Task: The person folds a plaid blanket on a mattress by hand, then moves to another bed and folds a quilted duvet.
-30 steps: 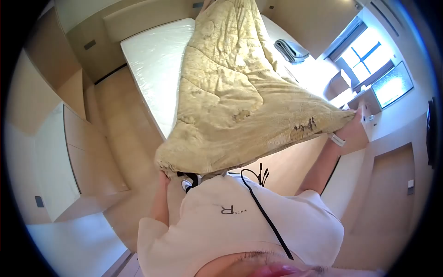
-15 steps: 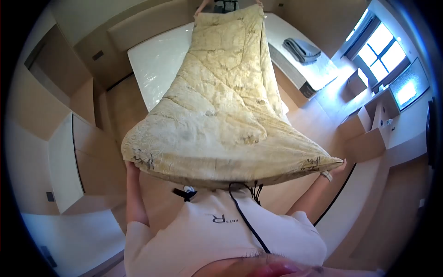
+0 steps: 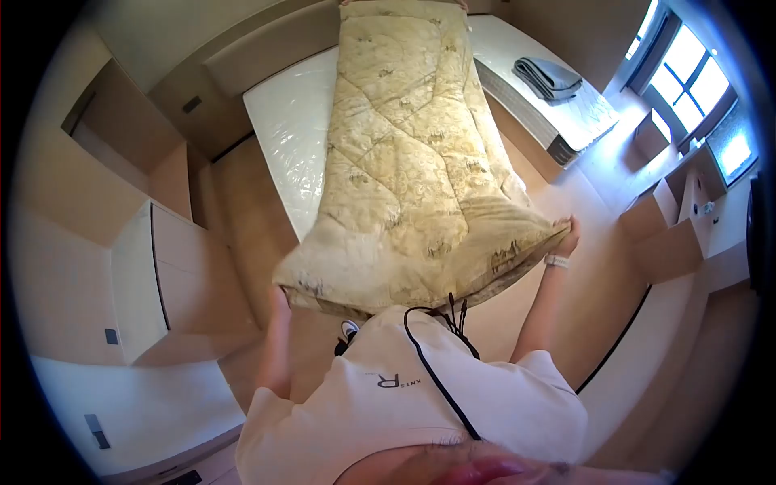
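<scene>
A yellow patterned quilt stretches from my body away over the bed. My left hand grips its near left corner; the fingers are partly hidden by the fabric. At the near right corner, my right hand is closed on the quilt edge, raised higher than the left, with a pale band on the wrist. Between my hands the near edge sags close to my shirt. At the far end, another person's hands hold the two far corners, only just showing at the top of the view.
A plastic-covered mattress lies under and left of the quilt. To the right, a folded grey blanket rests on the mattress's other side. Cabinets line the left wall; a low wooden unit and a window are at right.
My hands have drawn closer together, the left moving right and the right moving up and inward. The quilt's near end has narrowed and flattened. The other person has mostly left the view.
</scene>
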{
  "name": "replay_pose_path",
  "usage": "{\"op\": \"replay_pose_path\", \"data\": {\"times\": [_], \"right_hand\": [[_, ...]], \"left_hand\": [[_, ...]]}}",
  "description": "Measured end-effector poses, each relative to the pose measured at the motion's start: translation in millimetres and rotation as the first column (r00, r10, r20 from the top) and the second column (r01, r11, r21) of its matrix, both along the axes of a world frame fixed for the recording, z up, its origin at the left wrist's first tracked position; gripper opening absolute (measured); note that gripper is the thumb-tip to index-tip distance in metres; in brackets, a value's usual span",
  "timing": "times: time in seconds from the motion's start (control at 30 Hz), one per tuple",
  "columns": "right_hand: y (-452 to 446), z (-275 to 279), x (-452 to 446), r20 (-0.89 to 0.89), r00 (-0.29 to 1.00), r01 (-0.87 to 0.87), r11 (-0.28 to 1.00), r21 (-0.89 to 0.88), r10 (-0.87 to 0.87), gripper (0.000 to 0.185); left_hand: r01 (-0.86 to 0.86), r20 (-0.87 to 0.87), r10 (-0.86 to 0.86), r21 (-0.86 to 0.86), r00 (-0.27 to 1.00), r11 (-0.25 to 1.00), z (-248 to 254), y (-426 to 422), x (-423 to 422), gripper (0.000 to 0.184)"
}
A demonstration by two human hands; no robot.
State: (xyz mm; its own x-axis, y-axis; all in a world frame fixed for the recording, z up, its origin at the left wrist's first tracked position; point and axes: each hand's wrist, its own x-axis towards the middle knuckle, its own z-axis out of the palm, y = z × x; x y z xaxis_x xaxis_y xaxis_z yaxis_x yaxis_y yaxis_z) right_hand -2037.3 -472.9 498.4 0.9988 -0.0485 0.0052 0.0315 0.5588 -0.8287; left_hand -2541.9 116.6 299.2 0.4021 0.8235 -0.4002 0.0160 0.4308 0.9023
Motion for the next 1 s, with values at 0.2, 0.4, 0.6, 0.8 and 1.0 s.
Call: {"op": "replay_pose_path", "data": {"times": [0.2,0.4,0.6,0.8,1.0], "right_hand": [[126,158,-37,0.401,0.885,-0.171,0.966,-0.195,0.237,0.028],[217,191,-137,0.417,0.469,-0.531,0.626,-0.571,0.778,0.043],[230,160,-181,0.394,0.232,-0.187,0.438,-0.879,0.889,0.088],[235,117,-201,0.141,0.281,-0.083,0.170,-0.982,0.949,0.070],[264,60,-232,-0.013,0.292,-0.079,0.011,-0.997,0.956,0.045]], "left_hand": [[0.250,0.311,-0.305,0.205,0.900,0.946,238,-20,130,0.047],[0.723,-0.047,-0.838,0.532,0.544,0.440,339,-154,210,0.013],[0.720,-0.520,-0.700,0.694,0.489,-0.011,343,-208,199,0.019],[0.818,-0.689,-0.534,0.575,0.491,0.009,316,-214,190,0.020],[0.863,-0.787,-0.436,0.503,0.435,-0.047,261,-189,145,0.023]]}}
